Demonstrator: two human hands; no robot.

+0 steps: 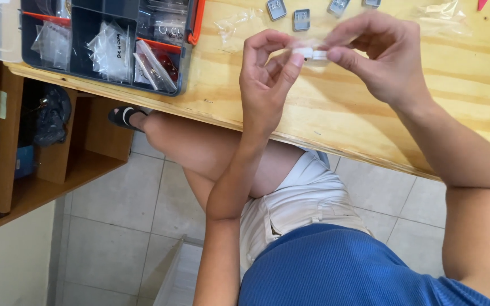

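Far off to the left of the left hand (265, 73), a dark parts organiser (86, 39) sits at the table corner, its compartments stuffed with small clear bags; an orange latch shows on its near side. The left hand itself is raised above the wooden table (336, 113), thumb and forefinger pinched on one end of a small white part (315, 54). Directly to its right, the right hand (378, 54) pinches the other end, so the part hangs between both sets of fingertips, clear of the wood. Beyond the hands lie a few small grey metal pieces (301, 19) and an empty clear bag (233, 25). I'd judge the work midway: one piece in hand, the grey ones not yet touched
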